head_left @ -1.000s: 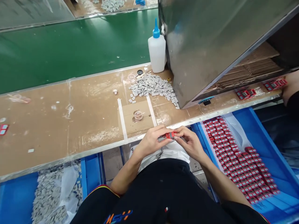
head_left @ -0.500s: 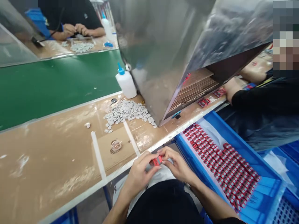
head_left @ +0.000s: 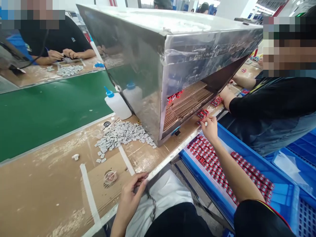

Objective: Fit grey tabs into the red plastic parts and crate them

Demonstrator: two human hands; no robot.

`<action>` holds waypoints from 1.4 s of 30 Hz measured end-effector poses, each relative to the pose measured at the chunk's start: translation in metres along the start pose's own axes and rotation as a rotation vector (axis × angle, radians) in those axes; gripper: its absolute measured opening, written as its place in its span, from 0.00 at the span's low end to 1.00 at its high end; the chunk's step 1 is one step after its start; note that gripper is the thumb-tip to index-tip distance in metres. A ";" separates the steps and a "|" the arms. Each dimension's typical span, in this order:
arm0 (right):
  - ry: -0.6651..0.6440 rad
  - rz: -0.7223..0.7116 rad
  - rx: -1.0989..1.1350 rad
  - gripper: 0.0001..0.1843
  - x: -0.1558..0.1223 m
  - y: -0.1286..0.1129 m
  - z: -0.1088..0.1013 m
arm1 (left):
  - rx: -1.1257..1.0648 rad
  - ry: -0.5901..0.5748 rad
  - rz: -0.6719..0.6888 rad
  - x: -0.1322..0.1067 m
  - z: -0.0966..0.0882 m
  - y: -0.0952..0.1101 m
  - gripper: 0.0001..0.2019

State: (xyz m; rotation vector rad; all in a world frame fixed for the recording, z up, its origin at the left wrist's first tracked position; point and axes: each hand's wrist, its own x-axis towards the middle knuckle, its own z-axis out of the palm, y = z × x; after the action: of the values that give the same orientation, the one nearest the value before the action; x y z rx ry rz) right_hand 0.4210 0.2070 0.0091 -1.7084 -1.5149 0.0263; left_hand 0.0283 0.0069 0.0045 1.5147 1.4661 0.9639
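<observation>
My right hand reaches out to the work surface before the metal hood, fingers pinched at a small red block; the fingers partly hide it. Just beyond my fingertips lies a group of red blocks with grey faces. My left hand rests at the table's front edge, its fingers loosely bent and the thumb apart, with nothing visible in it. Ahead of it, a heap of small grey rectangular pieces lies on the cardboard-covered table. Close by is a small round clear dish.
A metal hood stands over a slatted conveyor bearing red blocks. Below the table edge, a blue crate holds rows of red blocks. A white bottle with a blue nozzle stands behind the heap. Co-workers sit across and at right.
Both hands held a red block together in front of my body. My right hand has moved away to the right, toward the hood; my left has dropped to the table edge. The view has tilted up.
</observation>
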 end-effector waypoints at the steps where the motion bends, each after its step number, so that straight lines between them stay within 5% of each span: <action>1: 0.007 0.007 0.001 0.06 0.010 0.007 0.008 | -0.006 0.008 -0.015 -0.001 0.001 -0.002 0.15; 5: 0.051 0.030 -0.028 0.09 0.022 0.024 0.031 | 0.014 0.043 -0.036 -0.004 0.005 -0.004 0.15; 10: -0.088 0.144 -0.266 0.42 0.027 0.040 0.043 | 0.005 0.050 -0.050 -0.003 0.005 -0.005 0.16; 18: -0.281 0.224 -0.446 0.49 0.069 0.057 0.038 | -0.010 0.006 -0.016 0.001 -0.001 -0.009 0.12; 24: -0.195 0.277 -0.324 0.57 0.061 0.054 0.032 | -0.011 0.022 0.127 0.000 -0.001 0.000 0.13; 27: -0.032 0.270 -0.250 0.51 0.053 0.037 0.031 | -0.012 0.040 0.120 -0.004 -0.001 0.003 0.14; 30: 0.049 -0.018 -0.114 0.35 0.067 0.005 0.036 | -0.081 0.037 0.077 -0.007 -0.002 0.000 0.13; 34: -0.218 -0.366 0.001 0.25 0.111 -0.054 0.059 | -0.237 0.095 0.037 -0.005 -0.003 -0.005 0.13; 37: -0.354 -0.286 -0.077 0.22 0.138 -0.092 0.082 | -0.262 0.141 0.032 -0.005 -0.001 -0.007 0.12; 42: -0.257 -0.237 -0.091 0.16 0.147 -0.112 0.091 | -0.242 0.218 0.035 -0.010 0.004 -0.009 0.13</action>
State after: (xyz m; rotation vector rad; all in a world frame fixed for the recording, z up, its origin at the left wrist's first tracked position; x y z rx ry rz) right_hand 0.3225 0.3712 0.0861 -1.6316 -1.9281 0.0551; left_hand 0.0279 -0.0035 -0.0055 1.2945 1.4155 1.3112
